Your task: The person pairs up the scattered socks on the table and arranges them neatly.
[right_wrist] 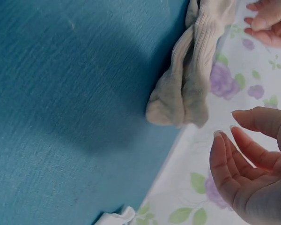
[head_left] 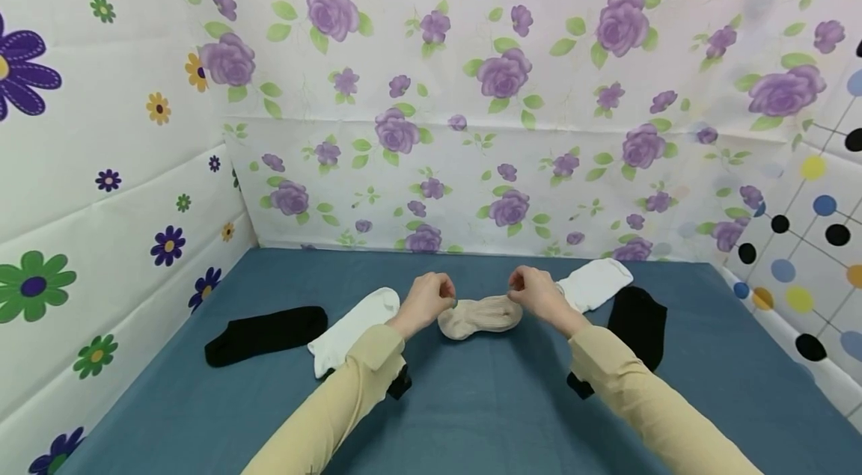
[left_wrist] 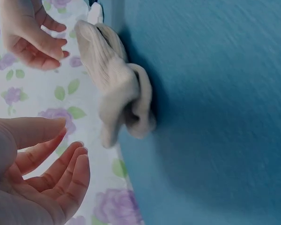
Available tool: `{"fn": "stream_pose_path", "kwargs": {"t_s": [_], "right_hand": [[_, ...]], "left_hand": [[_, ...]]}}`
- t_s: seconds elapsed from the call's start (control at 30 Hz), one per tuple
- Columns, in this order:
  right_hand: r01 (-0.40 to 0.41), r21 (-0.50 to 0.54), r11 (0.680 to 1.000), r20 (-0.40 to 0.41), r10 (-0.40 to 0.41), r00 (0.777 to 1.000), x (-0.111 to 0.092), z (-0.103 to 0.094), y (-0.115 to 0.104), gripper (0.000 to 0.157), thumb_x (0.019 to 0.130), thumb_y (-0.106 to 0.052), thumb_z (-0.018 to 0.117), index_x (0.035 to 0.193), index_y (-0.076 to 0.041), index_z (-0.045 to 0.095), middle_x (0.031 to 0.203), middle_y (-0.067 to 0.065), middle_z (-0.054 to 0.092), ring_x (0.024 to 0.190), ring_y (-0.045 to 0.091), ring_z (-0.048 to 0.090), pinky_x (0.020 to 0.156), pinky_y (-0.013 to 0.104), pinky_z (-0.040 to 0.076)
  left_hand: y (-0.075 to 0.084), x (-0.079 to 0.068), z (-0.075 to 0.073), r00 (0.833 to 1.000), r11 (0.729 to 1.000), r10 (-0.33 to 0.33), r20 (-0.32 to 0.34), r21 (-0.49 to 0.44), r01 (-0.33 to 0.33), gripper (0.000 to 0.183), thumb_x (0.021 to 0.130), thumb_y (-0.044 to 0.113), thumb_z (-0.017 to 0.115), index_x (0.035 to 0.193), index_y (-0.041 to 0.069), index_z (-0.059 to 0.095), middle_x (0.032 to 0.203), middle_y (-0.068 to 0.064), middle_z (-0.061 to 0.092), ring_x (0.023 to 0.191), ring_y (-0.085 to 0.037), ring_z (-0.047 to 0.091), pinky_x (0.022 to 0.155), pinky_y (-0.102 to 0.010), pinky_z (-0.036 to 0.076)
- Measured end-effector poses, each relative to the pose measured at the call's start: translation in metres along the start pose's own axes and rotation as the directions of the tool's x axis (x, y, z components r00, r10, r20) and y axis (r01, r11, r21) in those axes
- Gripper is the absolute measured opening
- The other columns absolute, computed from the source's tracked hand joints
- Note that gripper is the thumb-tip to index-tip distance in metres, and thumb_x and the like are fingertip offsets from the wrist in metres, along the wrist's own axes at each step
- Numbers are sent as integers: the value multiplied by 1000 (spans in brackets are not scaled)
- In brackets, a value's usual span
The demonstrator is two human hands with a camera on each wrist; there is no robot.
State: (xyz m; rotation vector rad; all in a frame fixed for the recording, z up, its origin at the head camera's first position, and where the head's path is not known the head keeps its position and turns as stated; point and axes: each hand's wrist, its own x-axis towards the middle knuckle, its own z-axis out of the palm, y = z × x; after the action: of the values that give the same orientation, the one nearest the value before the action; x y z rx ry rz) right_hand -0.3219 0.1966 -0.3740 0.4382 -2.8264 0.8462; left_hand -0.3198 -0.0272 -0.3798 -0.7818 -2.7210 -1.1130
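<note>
A bundle of beige ribbed socks point(head_left: 480, 316) lies in the middle of the blue cloth, bunched lengthwise with its folds showing in the left wrist view. My left hand point(head_left: 427, 301) hovers at its left end, fingers loosely bent and nothing between them. At the other end is my right hand point(head_left: 539, 294), also holding nothing, its thumb and fingertips point(right_wrist: 218, 134) apart from the socks. Both wrist views show a gap between each hand and the bundle. Just left of my left hand lies a white sock point(head_left: 357, 325); another white sock point(head_left: 594, 285) is beyond my right hand.
A black sock point(head_left: 266, 335) lies flat at the left, and another black sock point(head_left: 638, 327) at the right beside my forearm. The blue cloth point(head_left: 485, 415) covers the table. Flowered sheeting point(head_left: 458, 86) rises along the back, with patterned sheets on both sides.
</note>
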Motion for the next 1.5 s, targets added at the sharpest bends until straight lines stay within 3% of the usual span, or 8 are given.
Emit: {"fn": "stream_pose_path", "kwargs": {"t_s": [0.27, 0.57, 0.87, 1.5], "right_hand": [[91, 1, 996, 16, -91, 996, -7, 3, -11, 10, 81, 0, 65, 88, 3, 60, 76, 3, 55, 70, 18, 54, 60, 31, 45], [93, -38, 995, 26, -92, 995, -13, 7, -10, 8, 80, 2, 64, 86, -2, 60, 76, 2, 53, 69, 16, 52, 59, 30, 44], [96, -88, 992, 26, -94, 995, -20, 19, -3, 8, 79, 0, 66, 85, -5, 62, 76, 1, 52, 67, 14, 51, 58, 30, 43], [91, -185, 978, 106, -72, 992, -22, 33, 5, 8, 80, -3, 67, 86, -7, 64, 77, 2, 51, 68, 14, 48, 60, 32, 42]], "left_hand": [[14, 1, 5, 1000, 998, 3, 21, 61, -4, 4, 83, 0, 63, 86, 2, 61, 76, -2, 50, 68, -16, 49, 59, -29, 42], [15, -2, 8, 998, 992, -10, 58, 124, 2, 4, 86, 3, 60, 89, 1, 61, 75, -1, 48, 67, -16, 46, 56, -29, 40], [10, -9, 23, 997, 962, 43, 58, 267, -57, 5, 85, 1, 60, 83, 3, 64, 71, 0, 46, 64, -14, 46, 56, -26, 41], [3, -10, 40, 995, 932, 41, 95, 354, -72, 6, 83, 1, 60, 83, 5, 65, 74, -2, 51, 68, -15, 50, 57, -26, 43]]}}
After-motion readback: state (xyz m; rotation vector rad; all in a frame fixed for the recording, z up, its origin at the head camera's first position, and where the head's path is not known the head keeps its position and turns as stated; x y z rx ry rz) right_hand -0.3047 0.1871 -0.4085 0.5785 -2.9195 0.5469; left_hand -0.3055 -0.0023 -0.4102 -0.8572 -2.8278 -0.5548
